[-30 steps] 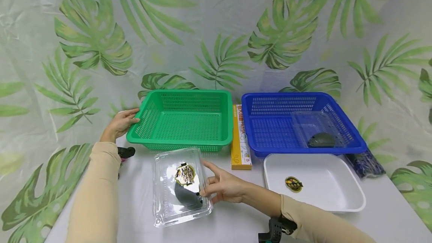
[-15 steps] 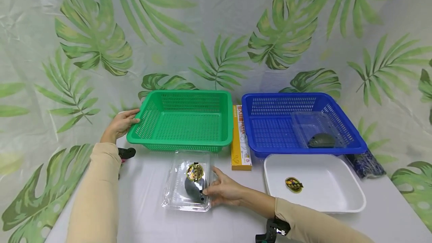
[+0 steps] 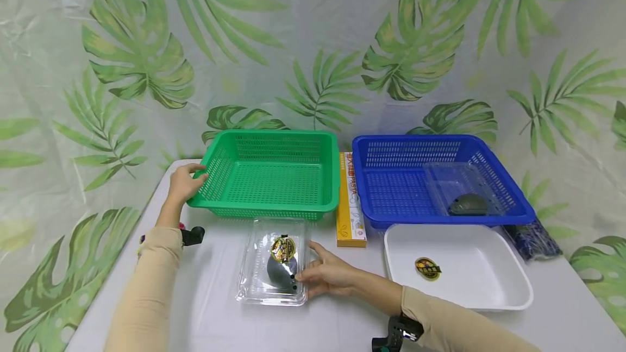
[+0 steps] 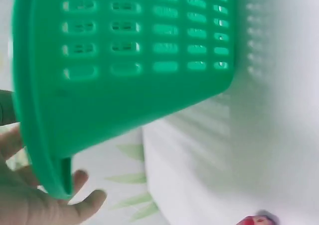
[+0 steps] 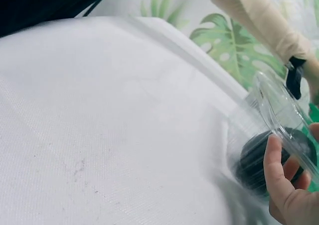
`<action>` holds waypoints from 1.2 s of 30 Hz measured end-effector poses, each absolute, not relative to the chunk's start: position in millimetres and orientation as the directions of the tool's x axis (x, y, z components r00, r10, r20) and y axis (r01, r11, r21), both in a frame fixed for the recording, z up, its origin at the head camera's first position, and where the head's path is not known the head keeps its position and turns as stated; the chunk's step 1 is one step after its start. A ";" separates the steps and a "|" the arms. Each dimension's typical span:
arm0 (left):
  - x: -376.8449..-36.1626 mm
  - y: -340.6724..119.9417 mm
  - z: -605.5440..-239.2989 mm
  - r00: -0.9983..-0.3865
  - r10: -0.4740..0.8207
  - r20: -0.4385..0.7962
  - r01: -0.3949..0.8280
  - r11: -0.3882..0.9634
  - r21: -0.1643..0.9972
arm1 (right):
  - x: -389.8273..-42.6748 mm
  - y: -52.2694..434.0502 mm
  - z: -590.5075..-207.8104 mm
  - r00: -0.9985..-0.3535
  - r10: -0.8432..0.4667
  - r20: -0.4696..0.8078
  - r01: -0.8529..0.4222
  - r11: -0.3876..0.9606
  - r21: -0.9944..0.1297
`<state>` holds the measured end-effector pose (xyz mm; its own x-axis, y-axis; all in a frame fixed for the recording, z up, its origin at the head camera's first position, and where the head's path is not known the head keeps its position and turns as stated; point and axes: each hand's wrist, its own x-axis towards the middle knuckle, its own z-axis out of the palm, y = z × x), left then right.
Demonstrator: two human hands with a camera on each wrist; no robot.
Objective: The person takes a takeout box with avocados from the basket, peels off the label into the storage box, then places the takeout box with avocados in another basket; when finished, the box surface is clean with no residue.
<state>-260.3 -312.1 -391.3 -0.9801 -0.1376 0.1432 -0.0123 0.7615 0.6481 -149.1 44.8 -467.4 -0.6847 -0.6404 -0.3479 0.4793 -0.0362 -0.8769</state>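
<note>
**Right grip on the clear box, left grip on the green basket**

The right grip (image 3: 326,276) is clamped on the right edge of the clear box (image 3: 271,268), thumb and fingers curled round its rim. The box lies flat on the surface (image 3: 215,308), just at 6 o'clock of the green basket (image 3: 266,175), with a dark lump (image 3: 280,273) and a round gold label (image 3: 282,249) inside. The left grip (image 3: 185,184) holds the basket's rim at 9 o'clock, fingers hooked over the edge.

To do this step well, I judge the box should be kept level and held lightly, since thin plastic is likely to buckle or pop open under a hard squeeze. The left grip should keep the basket steady.

The head view alone shows the layout: a yellow carton (image 3: 349,202) between the baskets, a blue basket (image 3: 440,178) at 3 o'clock holding another clear box, and a white tray (image 3: 455,268) in front of it. The right wrist view shows the fingertips (image 5: 275,160) pressed against the box wall, close to the lump. The left wrist view shows the fingers (image 4: 82,200) under the basket rim (image 4: 40,150), hidden from the head.
</note>
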 end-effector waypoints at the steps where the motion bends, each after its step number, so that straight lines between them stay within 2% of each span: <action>1: -256.0 -308.9 -390.3 -0.969 -0.156 0.190 0.002 0.768 0.641 | -149.2 45.0 -466.9 -0.684 -0.641 -0.349 0.478 -0.032 -0.878; 5: -234.4 -290.8 -385.5 -0.899 -0.228 0.375 0.094 0.735 0.671 | -148.9 45.7 -465.7 -0.683 -0.640 -0.352 0.476 -0.023 -0.879; 6: -228.2 -286.3 -385.0 -0.890 -0.221 0.398 0.130 0.715 0.687 | -148.8 45.8 -465.6 -0.683 -0.640 -0.354 0.474 -0.020 -0.880; 8: -213.5 -277.5 -383.1 -0.912 -0.163 0.378 0.184 0.660 0.729 | -148.8 45.3 -465.5 -0.682 -0.638 -0.356 0.473 -0.014 -0.881; 10: -197.6 -270.9 -382.2 -0.962 -0.040 0.272 0.194 0.600 0.776 | -149.2 44.3 -465.2 -0.683 -0.638 -0.356 0.467 -0.007 -0.884; 12: -183.0 -266.7 -383.6 -0.983 0.140 0.118 0.178 0.571 0.802 | -149.9 43.2 -464.4 -0.680 -0.641 -0.355 0.463 -0.001 -0.886; 16: -164.1 -256.5 -395.1 -0.908 0.388 -0.159 0.101 0.570 0.816 | -152.0 43.1 -461.7 -0.681 -0.641 -0.353 0.440 0.026 -0.897; 19: -158.9 -244.7 -409.5 -0.868 0.419 -0.267 -0.004 0.531 0.847 | -154.3 45.4 -460.0 -0.710 -0.617 -0.340 0.374 0.080 -0.924; 23: -157.6 -229.9 -425.1 -0.856 0.409 -0.317 -0.101 0.469 0.878 | -157.7 49.2 -459.1 -0.791 -0.559 -0.249 0.157 0.208 -0.965; 27: -157.4 -222.8 -429.6 -0.856 0.408 -0.317 -0.117 0.444 0.888 | -161.0 49.9 -456.2 -0.846 -0.532 -0.024 -0.190 0.345 -0.919; 31: -157.6 -222.4 -428.5 -0.855 0.405 -0.324 -0.135 0.430 0.893 | -165.5 46.2 -449.8 -0.829 -0.524 0.197 -0.457 0.431 -0.778; 36: -157.9 -223.3 -428.4 -0.850 0.406 -0.336 -0.146 0.431 0.890 | -173.1 33.1 -442.4 -0.767 -0.565 0.303 -0.604 0.477 -0.639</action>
<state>-157.9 -223.3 -428.4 -0.8499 0.4058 -0.3362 -0.1463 0.4312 0.8903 -173.1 33.1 -442.4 -0.7675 -0.5648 0.3032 -0.6036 0.4774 -0.6386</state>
